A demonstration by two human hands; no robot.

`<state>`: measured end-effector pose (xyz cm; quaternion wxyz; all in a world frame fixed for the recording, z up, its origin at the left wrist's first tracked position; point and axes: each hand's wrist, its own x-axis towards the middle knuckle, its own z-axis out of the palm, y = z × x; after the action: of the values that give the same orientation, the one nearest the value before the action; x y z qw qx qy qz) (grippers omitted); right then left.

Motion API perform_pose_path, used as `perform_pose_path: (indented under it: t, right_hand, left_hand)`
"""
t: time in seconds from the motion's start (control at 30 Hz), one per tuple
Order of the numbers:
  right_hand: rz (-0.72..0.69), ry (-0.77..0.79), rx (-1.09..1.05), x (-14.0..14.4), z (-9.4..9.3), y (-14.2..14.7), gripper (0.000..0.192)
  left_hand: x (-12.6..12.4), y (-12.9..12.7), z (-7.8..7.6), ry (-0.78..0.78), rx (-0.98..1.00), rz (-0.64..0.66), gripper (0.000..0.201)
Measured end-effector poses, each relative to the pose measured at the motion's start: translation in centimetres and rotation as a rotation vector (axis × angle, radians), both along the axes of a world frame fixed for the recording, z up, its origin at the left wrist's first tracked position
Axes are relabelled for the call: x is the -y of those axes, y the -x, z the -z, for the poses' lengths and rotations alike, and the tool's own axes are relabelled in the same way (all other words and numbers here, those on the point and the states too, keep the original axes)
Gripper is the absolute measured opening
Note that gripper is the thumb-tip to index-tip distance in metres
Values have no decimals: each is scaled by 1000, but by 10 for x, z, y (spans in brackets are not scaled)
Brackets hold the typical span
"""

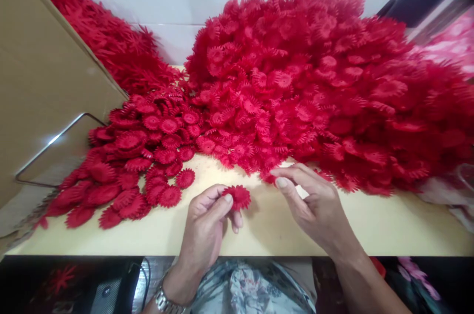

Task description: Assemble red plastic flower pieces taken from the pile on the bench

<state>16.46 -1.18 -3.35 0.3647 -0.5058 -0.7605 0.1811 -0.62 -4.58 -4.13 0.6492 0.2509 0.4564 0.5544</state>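
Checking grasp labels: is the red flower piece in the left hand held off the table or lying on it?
Held. The left hand pinches the red flower piece between thumb and fingers, just above the table. The right hand reaches into the big red pile.

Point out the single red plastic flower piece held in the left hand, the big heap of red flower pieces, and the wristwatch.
red plastic flower piece [239, 197], head view, its toothed disc.
big heap of red flower pieces [314, 82], head view, its middle.
metal wristwatch [163, 300], head view, its band.
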Motion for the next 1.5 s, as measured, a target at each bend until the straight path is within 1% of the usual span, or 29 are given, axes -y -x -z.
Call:
perform_pose_path:
  t: [0.07, 0.13, 0.2, 0.3, 0.4, 0.5, 0.67, 0.83, 1.0, 1.1, 1.2, 1.27, 1.37, 1.43, 1.5]
  right_hand:
    - [-125, 150, -135, 5, -7, 10, 12]
    - [-184, 229, -181, 7, -10, 19, 12]
    - [-166, 218, -188, 9, -8, 27, 18]
    - [-114, 123, -188, 11, -4, 33, 20]
    - [-108, 50, -204, 14, -1, 35, 21]
    - [-95, 25, -222, 16, 0, 36, 19]
    - [-150, 114, -234, 17, 0, 37, 14]
    - [-151, 197, -317, 18, -4, 35, 10]
    - [-275, 330, -374, 16, -7, 33, 10]
    - [-329, 378, -361, 14, -9, 31, 10]
    - [-358, 361, -332, 13, -10, 29, 6]
    - [-351, 301, -294, 13, -9, 29, 8]
    - [-304, 202, -258, 14, -7, 31, 13]
    - [-276, 160, -245, 15, -6, 31, 16]
    - [-265, 121, -229, 15, -6, 31, 16]
  left_hand:
    - [1, -2, 0, 5, -15, 18, 10]
    - [3, -5, -1, -3, -14, 35, 11]
    - [4, -7, 0, -28, 23, 50, 13]
    - [6, -9, 1, -71, 57, 58, 16]
    - [5, -12, 3, -43, -11, -12, 12]
    - [5, -14, 5, -3, -51, -66, 16]
    - [6, -10, 7, -26, -105, -88, 22]
    - [8, -10, 6, 5, -110, -58, 33]
    - [9, -9, 7, 26, -106, -19, 41]
    - [10, -8, 9, 25, -107, 15, 40]
    - [12, -7, 9, -1, -111, 59, 36]
    - [12, -4, 8, -43, -126, 90, 34]
    - [12, 2, 5, -104, -124, 156, 35]
    - [11, 7, 4, -107, -126, 205, 34]
    - [11, 9, 4, -77, -157, 227, 29]
